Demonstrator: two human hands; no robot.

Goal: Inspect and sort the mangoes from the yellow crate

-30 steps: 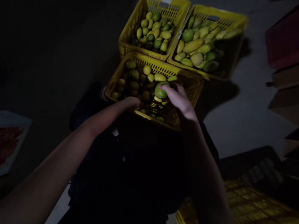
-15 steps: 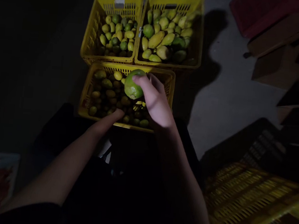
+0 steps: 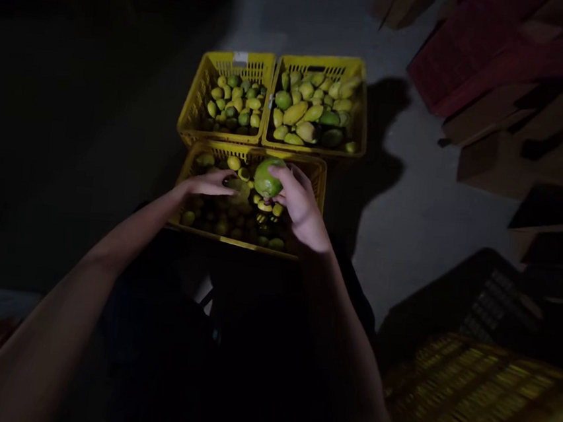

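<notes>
My right hand [image 3: 298, 203] grips a smooth, round green fruit [image 3: 269, 178] above the near yellow crate [image 3: 319, 195]. Thumb and fingers press its right side. My left hand [image 3: 213, 182] is over the left half of that crate. Its thumb and fingers curve around the left side of a dull yellow-green fruit [image 3: 239, 192], which lies in shadow. Smaller fruits fill the crate, among them a bright yellow one [image 3: 234, 162] near its back wall. Most fruits at the front are too dark to tell apart.
Behind stand two more yellow crates, the left crate [image 3: 187, 110] with small yellow and green fruits, the right crate [image 3: 364, 129] with larger, longer ones. Cardboard boxes [image 3: 495, 162] and a red crate [image 3: 437, 73] are at right. Another yellow crate [image 3: 482, 403] is at lower right.
My left hand has come up from the front of the near crate, now at the dull fruit. The right hand still holds the green fruit, turned slightly. The view has shifted, with the crates lower.
</notes>
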